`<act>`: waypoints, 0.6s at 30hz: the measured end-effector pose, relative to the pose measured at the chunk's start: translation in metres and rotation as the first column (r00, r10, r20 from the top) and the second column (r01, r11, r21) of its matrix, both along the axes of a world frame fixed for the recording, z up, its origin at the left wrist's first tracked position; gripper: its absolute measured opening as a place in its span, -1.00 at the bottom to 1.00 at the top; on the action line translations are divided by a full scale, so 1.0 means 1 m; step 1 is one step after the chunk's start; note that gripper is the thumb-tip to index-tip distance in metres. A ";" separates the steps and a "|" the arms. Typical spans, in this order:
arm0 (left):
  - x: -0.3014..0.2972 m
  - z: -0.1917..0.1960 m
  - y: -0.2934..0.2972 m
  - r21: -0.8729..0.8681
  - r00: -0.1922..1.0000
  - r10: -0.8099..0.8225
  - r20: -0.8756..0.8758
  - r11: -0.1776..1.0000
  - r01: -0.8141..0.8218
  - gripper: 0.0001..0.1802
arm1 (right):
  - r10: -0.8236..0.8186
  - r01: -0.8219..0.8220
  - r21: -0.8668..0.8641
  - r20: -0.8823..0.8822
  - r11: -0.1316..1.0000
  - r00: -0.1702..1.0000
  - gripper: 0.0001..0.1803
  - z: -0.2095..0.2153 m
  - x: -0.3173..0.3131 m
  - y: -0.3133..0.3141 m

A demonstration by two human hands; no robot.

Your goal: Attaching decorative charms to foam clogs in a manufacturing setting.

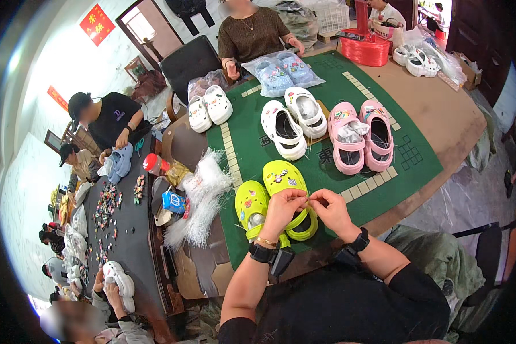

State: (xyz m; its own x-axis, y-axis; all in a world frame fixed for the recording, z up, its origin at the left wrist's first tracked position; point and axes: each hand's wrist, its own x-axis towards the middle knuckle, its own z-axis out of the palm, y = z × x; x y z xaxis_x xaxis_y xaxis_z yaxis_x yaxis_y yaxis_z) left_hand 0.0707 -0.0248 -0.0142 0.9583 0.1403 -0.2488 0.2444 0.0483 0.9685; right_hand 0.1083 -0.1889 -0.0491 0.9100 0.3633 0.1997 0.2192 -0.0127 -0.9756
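Note:
Two lime-green clogs stand side by side in front of me, the left one (pixel 250 200) dotted with small charms and the right one (pixel 278 172) with more charms on its toe. My left hand (pixel 282 211) is over the heel part of the right clog, thumb and fingers pinched together. Fingertips of my right hand (pixel 332 212) meet it in a matching pinch. Whatever lies between the fingertips is too small to make out. Each wrist carries a black band. A bundle of thin clear plastic strands (pixel 203 192) lies to the left of the clogs.
On the green mat (pixel 410 183) stand white clogs (pixel 281 129) and pink clogs (pixel 348 137). Bagged blue clogs (pixel 284 71) and charm-covered white clogs (pixel 218 104) are farther back. Red strapping (pixel 364 50) sits at the far edge. People work at a dark table (pixel 129 229) on the left.

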 end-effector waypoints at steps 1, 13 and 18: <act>0.000 0.000 -0.001 0.021 1.000 0.002 -0.002 1.000 -0.002 -0.79 | -0.001 0.001 -0.001 -0.001 1.000 1.000 -0.89 0.001 0.000 -0.001; -0.001 0.001 -0.002 0.097 0.999 -0.012 0.031 0.995 0.009 -0.81 | -0.005 0.006 -0.070 0.015 0.998 1.000 -0.89 0.009 0.000 -0.002; 0.000 -0.002 -0.001 0.112 0.999 -0.011 0.030 0.994 0.007 -0.81 | -0.019 0.022 -0.064 0.039 0.998 0.999 -0.89 0.000 0.002 -0.002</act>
State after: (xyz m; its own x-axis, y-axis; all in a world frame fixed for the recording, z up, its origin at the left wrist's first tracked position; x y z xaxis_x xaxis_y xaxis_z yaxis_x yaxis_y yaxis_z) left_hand 0.0703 -0.0262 -0.0164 0.9666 0.1569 -0.2028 0.2147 -0.0625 0.9747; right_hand 0.1099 -0.1908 -0.0494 0.9096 0.3578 0.2113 0.2552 -0.0797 -0.9636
